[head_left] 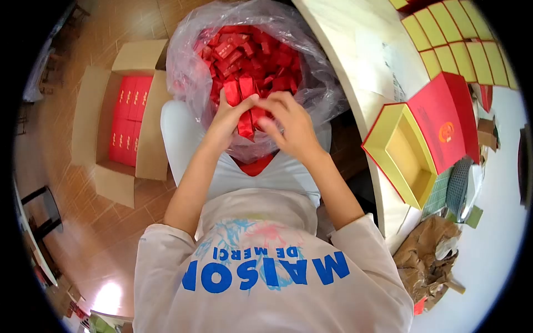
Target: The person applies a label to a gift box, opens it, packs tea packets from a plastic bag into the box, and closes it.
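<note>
Several small red foil packets stand side by side between my hands. My left hand is closed around them from the left, its thumb across their near side. Close against their right side is my right hand, its fingers apart and slightly blurred; whether it touches the packets is hard to tell. Just beyond both hands, a large clear plastic bag stands open between my knees. It is filled with loose red packets of the same kind.
On the floor at left, an open cardboard box holds red boxes. The pale table at right bears an open red-and-yellow gift box and rows of yellow trays. Crumpled brown paper lies at lower right.
</note>
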`<state>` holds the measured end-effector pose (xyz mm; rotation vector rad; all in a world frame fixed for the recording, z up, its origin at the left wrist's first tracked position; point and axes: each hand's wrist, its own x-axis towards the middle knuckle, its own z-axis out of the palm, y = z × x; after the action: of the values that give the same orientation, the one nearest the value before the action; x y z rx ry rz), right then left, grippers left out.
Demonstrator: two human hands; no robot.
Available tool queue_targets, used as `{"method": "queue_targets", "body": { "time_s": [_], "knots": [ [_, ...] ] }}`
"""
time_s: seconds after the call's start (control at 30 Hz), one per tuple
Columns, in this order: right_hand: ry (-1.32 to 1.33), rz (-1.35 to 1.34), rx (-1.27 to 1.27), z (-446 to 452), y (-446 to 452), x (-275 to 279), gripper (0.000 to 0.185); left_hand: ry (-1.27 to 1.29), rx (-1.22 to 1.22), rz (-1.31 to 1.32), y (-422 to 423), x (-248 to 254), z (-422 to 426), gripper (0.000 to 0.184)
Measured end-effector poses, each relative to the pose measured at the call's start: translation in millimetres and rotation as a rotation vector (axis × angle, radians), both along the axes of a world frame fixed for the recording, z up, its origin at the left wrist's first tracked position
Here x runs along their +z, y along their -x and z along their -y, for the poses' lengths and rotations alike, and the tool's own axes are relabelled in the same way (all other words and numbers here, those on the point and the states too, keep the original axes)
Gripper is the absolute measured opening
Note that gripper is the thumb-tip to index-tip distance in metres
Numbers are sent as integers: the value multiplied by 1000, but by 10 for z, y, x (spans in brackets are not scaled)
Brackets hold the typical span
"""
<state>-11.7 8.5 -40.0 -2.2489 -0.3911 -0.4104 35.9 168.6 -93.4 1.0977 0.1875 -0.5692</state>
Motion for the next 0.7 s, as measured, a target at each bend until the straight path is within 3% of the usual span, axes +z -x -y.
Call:
{"method": "queue_targets", "body": {
  "time_s": [0.07, 0.2, 0.3, 0.37, 0.5, 0.57, 0.63, 0.7],
  "knots": [
    [179, 88, 103, 53, 129, 146, 20, 31, -17, 41, -27, 284, 41, 70],
    [190, 197, 98, 184, 320, 214, 17, -34, -83, 75, 25, 501, 211, 75],
    [117, 232, 77, 255, 464, 573, 16, -12, -88, 111, 48, 713, 359, 76],
    [79, 309, -7, 370, 562, 842, 14, 56, -141, 160, 101, 1072, 507, 77],
    [-13, 367, -441, 804, 811, 1205, 8, 117, -209, 604, 131, 1472, 1014, 81],
    [-94, 175, -597, 963, 918, 1406, 19, 127, -319, 722, 230, 1770, 1336, 79],
    [-151, 201, -618, 1184, 918, 1475, 30, 227, -400, 876, 258, 1827, 1748, 76],
    [-214, 209, -638, 1418, 943, 1491, 40, 276, -489, 864, 329, 1832, 2081, 75]
  ]
}}
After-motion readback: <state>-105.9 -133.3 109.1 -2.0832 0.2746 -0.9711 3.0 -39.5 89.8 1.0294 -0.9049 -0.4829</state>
